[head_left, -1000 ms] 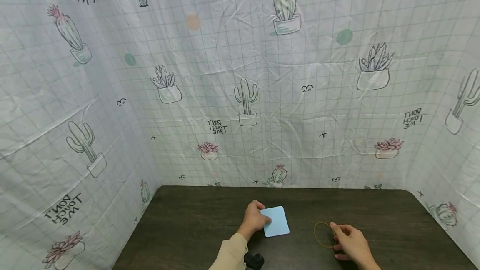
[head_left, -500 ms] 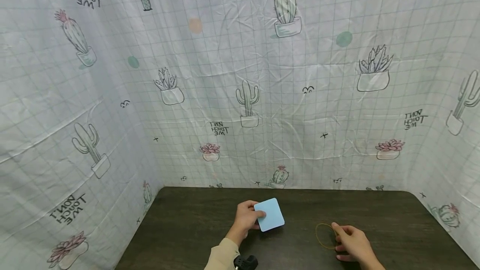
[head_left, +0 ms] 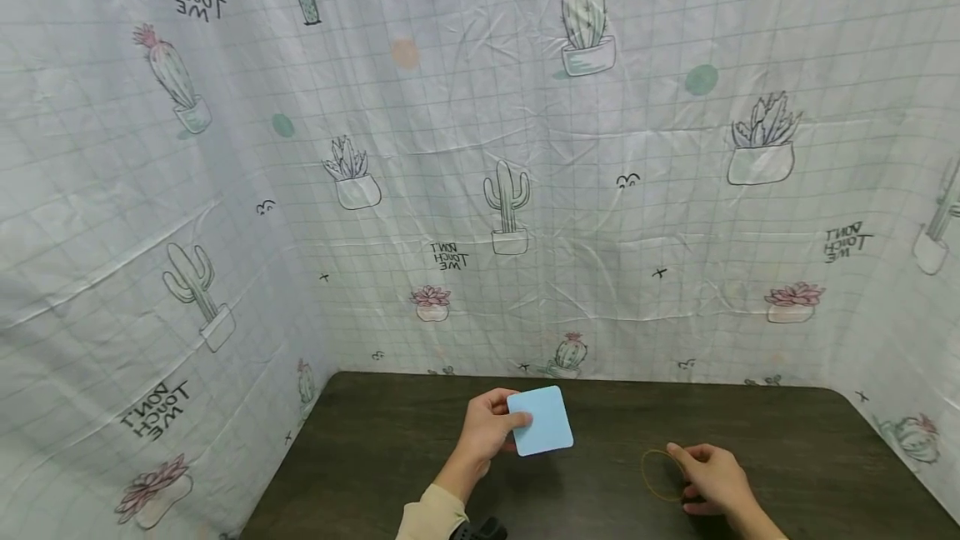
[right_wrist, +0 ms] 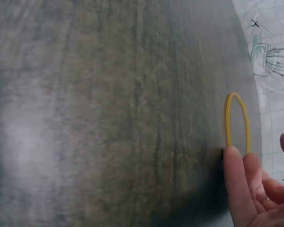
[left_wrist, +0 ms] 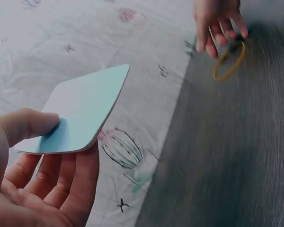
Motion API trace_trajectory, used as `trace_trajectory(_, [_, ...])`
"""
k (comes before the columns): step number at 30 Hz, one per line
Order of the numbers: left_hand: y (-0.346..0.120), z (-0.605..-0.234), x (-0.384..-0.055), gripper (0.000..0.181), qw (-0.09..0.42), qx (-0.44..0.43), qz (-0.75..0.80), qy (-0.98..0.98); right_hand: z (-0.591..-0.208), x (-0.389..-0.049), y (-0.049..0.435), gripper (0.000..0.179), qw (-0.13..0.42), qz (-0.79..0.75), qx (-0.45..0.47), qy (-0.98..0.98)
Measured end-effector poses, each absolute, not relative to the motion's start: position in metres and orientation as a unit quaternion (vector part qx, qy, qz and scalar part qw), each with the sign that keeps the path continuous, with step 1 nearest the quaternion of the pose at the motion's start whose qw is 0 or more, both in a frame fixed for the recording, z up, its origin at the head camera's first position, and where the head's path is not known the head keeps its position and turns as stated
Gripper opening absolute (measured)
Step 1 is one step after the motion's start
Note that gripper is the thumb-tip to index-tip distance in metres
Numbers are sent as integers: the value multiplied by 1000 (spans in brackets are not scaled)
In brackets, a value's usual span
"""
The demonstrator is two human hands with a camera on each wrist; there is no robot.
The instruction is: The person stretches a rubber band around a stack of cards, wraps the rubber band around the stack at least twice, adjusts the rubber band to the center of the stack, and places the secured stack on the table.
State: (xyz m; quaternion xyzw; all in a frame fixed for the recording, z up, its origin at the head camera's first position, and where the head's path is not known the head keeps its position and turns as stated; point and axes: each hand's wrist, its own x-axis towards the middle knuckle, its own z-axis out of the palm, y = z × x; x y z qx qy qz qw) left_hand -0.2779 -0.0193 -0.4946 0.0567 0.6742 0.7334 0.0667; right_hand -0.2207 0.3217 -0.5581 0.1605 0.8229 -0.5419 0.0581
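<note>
My left hand [head_left: 482, 430] holds a thin stack of light-blue square cards [head_left: 547, 423] with rounded corners, thumb on the upper face and fingers underneath. Seen from the left wrist, the cards [left_wrist: 87, 104] tilt above the table, and more than one layer shows along their edge. To the right, my right hand [head_left: 718, 477] has a thin yellow rubber band [right_wrist: 228, 118] at its fingertips. That band forms an open loop reaching out to the left of the hand. A gap separates the cards from the band.
Both hands are over a dark wood-grain table [head_left: 390, 457]. A white curtain [head_left: 570, 273] printed with cacti and a grid rises behind it and along both sides. A black strap device [head_left: 483, 528] sits on the left wrist beside a cream sleeve [head_left: 431, 519].
My left hand has raised the light-blue cards from near the tabletop and tilted them toward the head camera. The right hand and the rubber band stay about where they were.
</note>
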Motion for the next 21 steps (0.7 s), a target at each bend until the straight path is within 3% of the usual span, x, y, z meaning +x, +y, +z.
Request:
trace_trajectory(9, [-25, -477, -266, 32, 91, 64, 761, 639, -561, -235, 323, 72, 58, -516, 161, 840])
trace_trajectory(21, [-27, -467, -255, 30, 98, 76, 766, 631, -557, -243, 317, 23, 48, -470, 157, 867])
